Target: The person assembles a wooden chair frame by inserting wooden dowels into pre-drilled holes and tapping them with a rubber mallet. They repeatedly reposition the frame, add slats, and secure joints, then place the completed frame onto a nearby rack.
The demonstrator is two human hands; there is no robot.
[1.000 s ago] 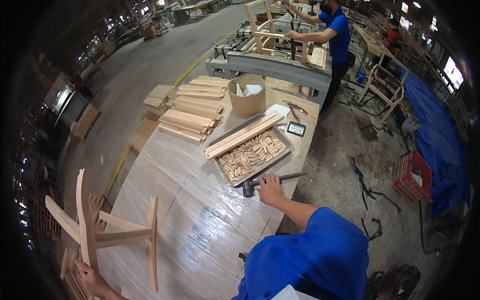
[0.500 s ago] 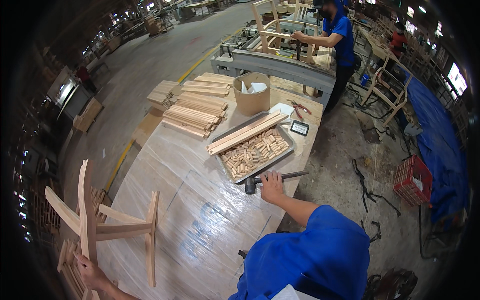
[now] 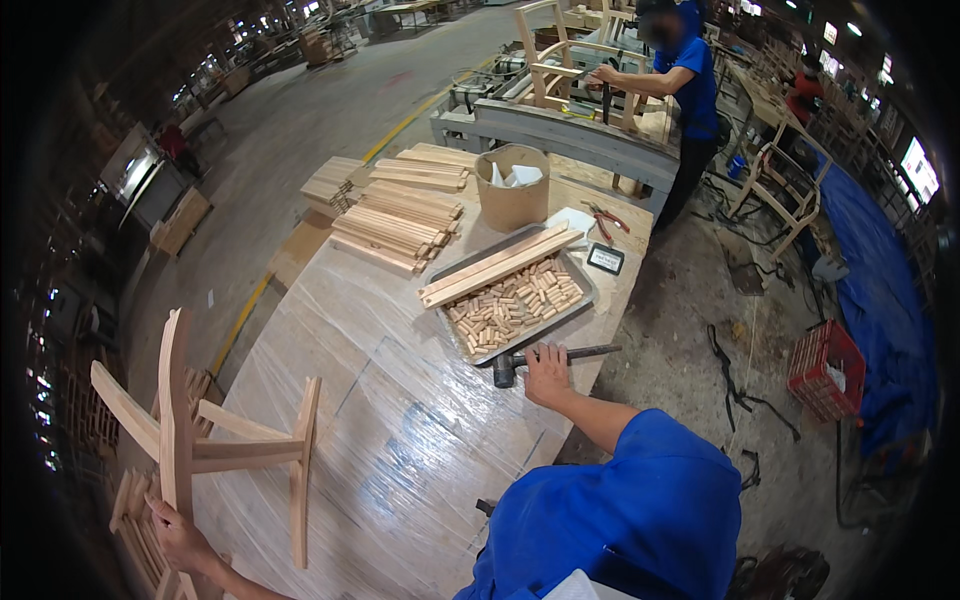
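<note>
Wooden frame higher, in left hand

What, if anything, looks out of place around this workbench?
Mainly the dark straps lying loose and twisted on the floor, right of the table: they look dropped rather than put away. The dowels sit inside their tray, with no visible spill.

Wooden frame: lower part partly covered by the left hand. Left forearm: cut off by the lower edge. Hammer: stretch of handle beneath the right hand. Tray: floor mostly hidden by dowels and slats. Round container: white contents half hidden by its wall. Black-edged box: print too small to read. Co-worker: head blurred.
</note>
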